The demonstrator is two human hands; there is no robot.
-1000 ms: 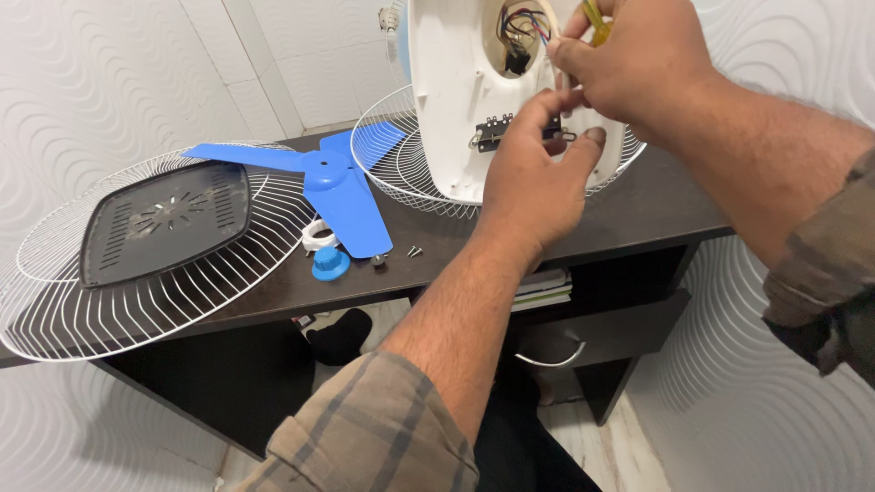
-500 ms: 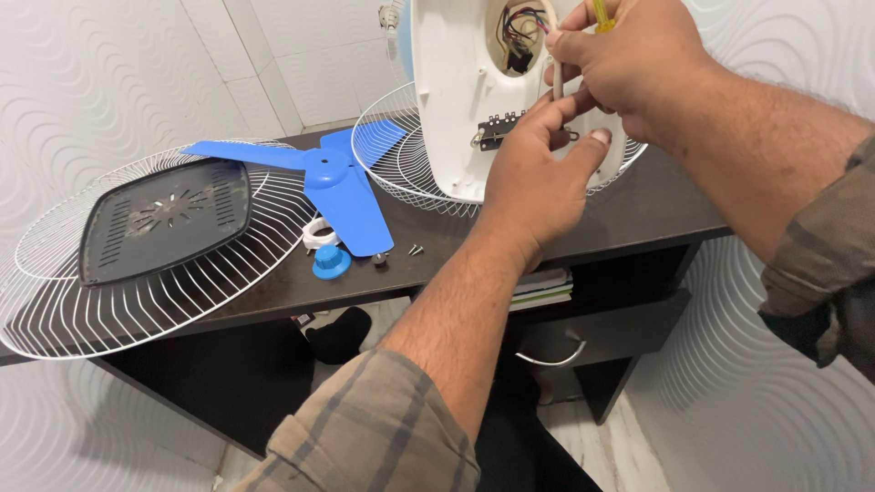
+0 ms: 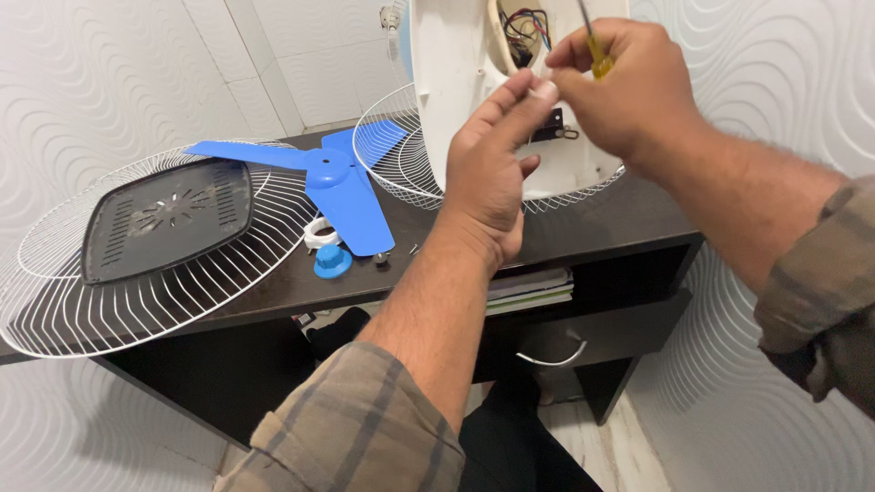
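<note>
A white fan body (image 3: 456, 100) stands upright on the dark table (image 3: 602, 228), its back open with coloured wires (image 3: 527, 27) showing. My right hand (image 3: 620, 87) grips a yellow-handled screwdriver (image 3: 594, 50) in front of that opening. My left hand (image 3: 488, 173) is raised beside the fan body, thumb and fingertips pinched together against my right hand's fingers; whether a small part sits between them I cannot tell.
A blue fan blade (image 3: 337, 187) lies on the table next to a blue cap (image 3: 333, 261), a white ring (image 3: 319, 232) and loose screws (image 3: 381, 258). A white wire guard (image 3: 100, 301) with a black plate (image 3: 169, 219) overhangs the left; a second guard (image 3: 392, 150) sits behind the fan body.
My left hand has lifted from the fan body's lower back up to my right hand's fingertips. The right hand has shifted slightly with the screwdriver.
</note>
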